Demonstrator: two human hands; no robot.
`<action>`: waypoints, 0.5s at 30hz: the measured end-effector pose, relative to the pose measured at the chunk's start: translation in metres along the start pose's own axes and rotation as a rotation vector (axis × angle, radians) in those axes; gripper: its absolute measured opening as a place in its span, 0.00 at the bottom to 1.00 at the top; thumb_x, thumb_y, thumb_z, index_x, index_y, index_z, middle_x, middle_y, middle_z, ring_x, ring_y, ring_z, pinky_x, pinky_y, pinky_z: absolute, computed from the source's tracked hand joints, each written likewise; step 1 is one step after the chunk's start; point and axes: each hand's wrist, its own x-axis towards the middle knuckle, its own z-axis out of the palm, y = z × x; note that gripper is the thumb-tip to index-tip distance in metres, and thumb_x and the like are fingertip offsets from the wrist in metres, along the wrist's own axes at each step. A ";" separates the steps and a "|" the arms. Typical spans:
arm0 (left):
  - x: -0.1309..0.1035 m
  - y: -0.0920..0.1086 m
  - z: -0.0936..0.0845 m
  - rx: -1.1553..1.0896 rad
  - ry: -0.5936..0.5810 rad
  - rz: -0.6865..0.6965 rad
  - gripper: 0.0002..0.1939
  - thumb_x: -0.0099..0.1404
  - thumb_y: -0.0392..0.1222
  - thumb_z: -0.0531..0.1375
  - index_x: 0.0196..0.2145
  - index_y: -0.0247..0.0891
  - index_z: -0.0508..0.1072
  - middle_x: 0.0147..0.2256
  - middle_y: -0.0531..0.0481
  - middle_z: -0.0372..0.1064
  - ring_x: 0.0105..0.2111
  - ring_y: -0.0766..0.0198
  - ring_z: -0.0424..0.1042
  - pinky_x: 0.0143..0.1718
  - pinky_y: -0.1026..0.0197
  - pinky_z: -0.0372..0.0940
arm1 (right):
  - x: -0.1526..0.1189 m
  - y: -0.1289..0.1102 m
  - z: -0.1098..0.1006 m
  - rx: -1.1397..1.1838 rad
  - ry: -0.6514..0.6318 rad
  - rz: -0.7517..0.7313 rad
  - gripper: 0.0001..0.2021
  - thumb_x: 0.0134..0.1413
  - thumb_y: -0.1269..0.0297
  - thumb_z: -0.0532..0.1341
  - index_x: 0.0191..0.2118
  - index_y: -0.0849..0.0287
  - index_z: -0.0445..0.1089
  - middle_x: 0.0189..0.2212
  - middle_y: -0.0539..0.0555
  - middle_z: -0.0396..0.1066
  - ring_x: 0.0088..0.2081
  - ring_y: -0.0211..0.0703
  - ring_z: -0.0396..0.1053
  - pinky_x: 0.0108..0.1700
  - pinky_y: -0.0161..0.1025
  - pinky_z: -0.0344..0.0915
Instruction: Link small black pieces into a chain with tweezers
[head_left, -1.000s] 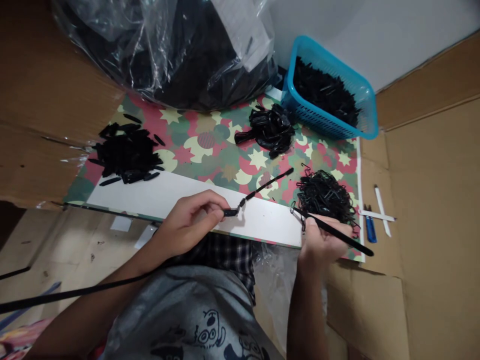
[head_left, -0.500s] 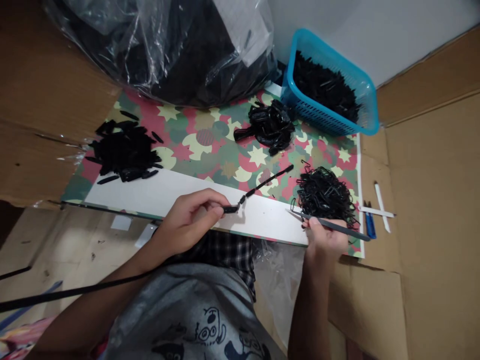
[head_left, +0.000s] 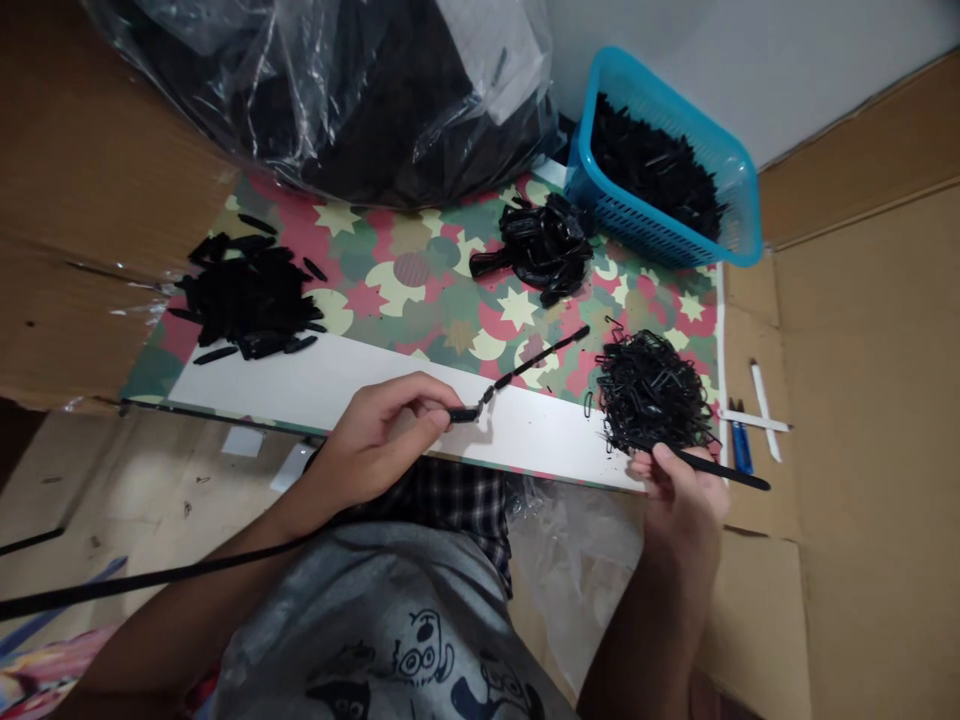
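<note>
My left hand [head_left: 379,435] pinches the near end of a thin black strap piece [head_left: 525,368] that lies across the white strip of the patterned board [head_left: 420,300]. My right hand [head_left: 679,495] grips black tweezers [head_left: 701,463] at the board's near right corner. The tweezer tips reach into a tangled pile of black wire clips [head_left: 651,392]. A long black strap [head_left: 150,580] runs off to the left under my left forearm.
A heap of small black plastic pieces [head_left: 244,300] lies at the board's left and a cluster of glossy black parts [head_left: 541,248] at its far middle. A blue basket [head_left: 667,165] of black parts and a large plastic bag [head_left: 337,90] stand behind. Two white tools and a blue one [head_left: 750,425] lie on the cardboard to the right.
My right hand has drawn back to the right with the tweezers, whose tips now sit at the near edge of the wire clip pile. My left hand has stayed put.
</note>
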 end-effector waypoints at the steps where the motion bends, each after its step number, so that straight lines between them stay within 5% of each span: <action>1: 0.000 0.001 0.000 -0.006 0.008 -0.007 0.07 0.63 0.41 0.57 0.34 0.36 0.73 0.31 0.50 0.71 0.32 0.64 0.68 0.34 0.65 0.62 | 0.001 0.000 -0.002 0.012 -0.001 0.003 0.20 0.29 0.58 0.70 0.24 0.61 0.59 0.16 0.45 0.63 0.18 0.33 0.65 0.20 0.29 0.64; 4: -0.001 0.003 0.002 -0.023 0.023 -0.032 0.07 0.63 0.40 0.57 0.34 0.36 0.73 0.31 0.50 0.70 0.33 0.64 0.68 0.35 0.64 0.61 | 0.003 0.002 -0.004 -0.051 -0.014 -0.084 0.17 0.31 0.59 0.69 0.22 0.61 0.61 0.16 0.46 0.64 0.20 0.34 0.65 0.22 0.32 0.64; 8: -0.003 0.003 0.003 -0.025 0.028 -0.033 0.07 0.63 0.40 0.57 0.35 0.37 0.73 0.31 0.51 0.70 0.33 0.64 0.68 0.35 0.64 0.61 | -0.004 0.005 -0.006 -0.105 -0.044 -0.565 0.14 0.38 0.58 0.68 0.21 0.61 0.64 0.20 0.48 0.67 0.24 0.37 0.67 0.28 0.37 0.66; 15: -0.001 0.004 0.002 -0.022 0.027 -0.048 0.07 0.63 0.41 0.57 0.34 0.37 0.73 0.31 0.51 0.70 0.32 0.64 0.68 0.35 0.64 0.61 | -0.030 -0.002 -0.017 -0.534 -0.158 -1.039 0.08 0.43 0.72 0.66 0.33 0.58 0.71 0.32 0.52 0.72 0.33 0.41 0.70 0.37 0.42 0.67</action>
